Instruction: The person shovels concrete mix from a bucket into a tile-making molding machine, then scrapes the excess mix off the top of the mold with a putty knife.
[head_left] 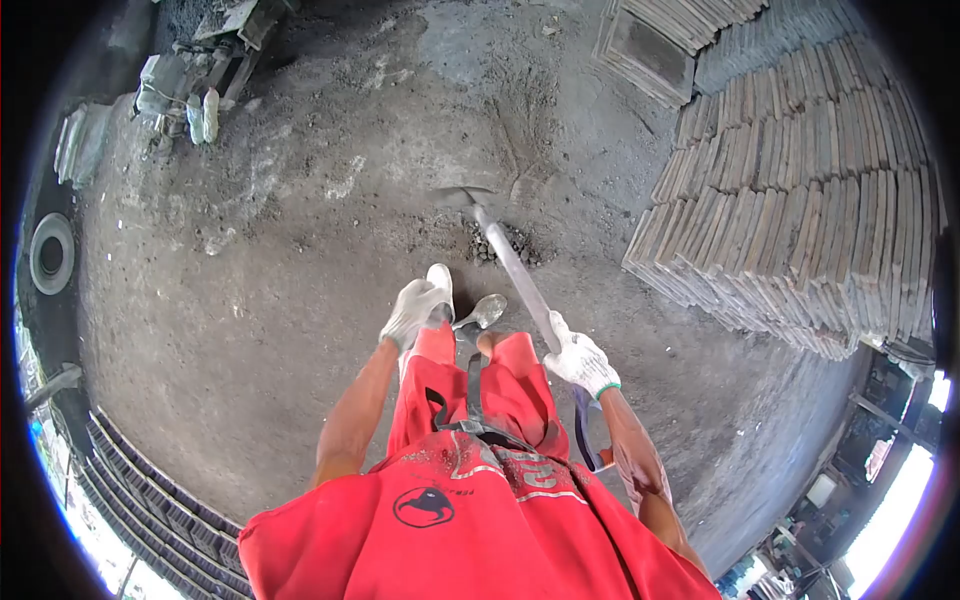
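Lettering on the red shirt [440, 545] was only partly legible: small letters seemed to read "PER" beside a dark bird emblem [424, 507], with larger white characters too folded to read. The gloved right hand's [583, 362] grip was closed around the pole of a long-handled tool [520, 272], whose blurred head was just beyond a small heap of dark lumps [510, 246] on the floor [260, 330]. The gloved left hand [414, 312] was beside a white shoe [439, 280]; whether its grip was open or closed, I could not tell.
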